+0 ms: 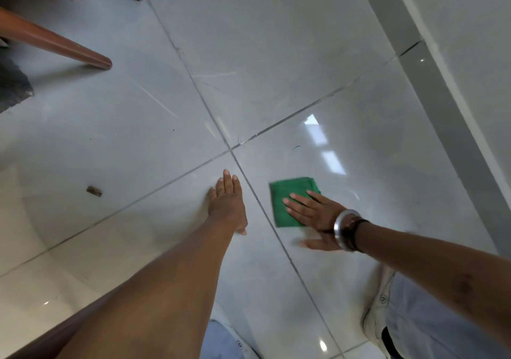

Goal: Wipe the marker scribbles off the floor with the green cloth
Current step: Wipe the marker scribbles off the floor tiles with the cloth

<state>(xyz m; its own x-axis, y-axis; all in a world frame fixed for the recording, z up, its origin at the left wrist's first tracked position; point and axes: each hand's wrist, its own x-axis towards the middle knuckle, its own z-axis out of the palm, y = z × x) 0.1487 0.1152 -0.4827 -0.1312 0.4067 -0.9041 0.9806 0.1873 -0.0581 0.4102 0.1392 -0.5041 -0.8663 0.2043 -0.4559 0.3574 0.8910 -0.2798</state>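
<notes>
A folded green cloth (287,197) lies flat on the glossy grey tiled floor (276,54), just right of a grout line. My right hand (313,212) presses on the cloth's near right part with fingers spread flat; a metal bangle sits at the wrist. My left hand (228,202) rests flat on the floor to the left of the grout line, fingers together, holding nothing. Thin dark marker strokes (296,147) show beyond the cloth, near the crossing of the tile joints, and fainter marks (210,85) lie farther away.
A brown chair leg (69,47) slants down at the upper left, beside a dark grey mat (12,88). A small brown scrap (94,191) lies on the floor to the left. A grey skirting strip (431,82) and wall run along the right.
</notes>
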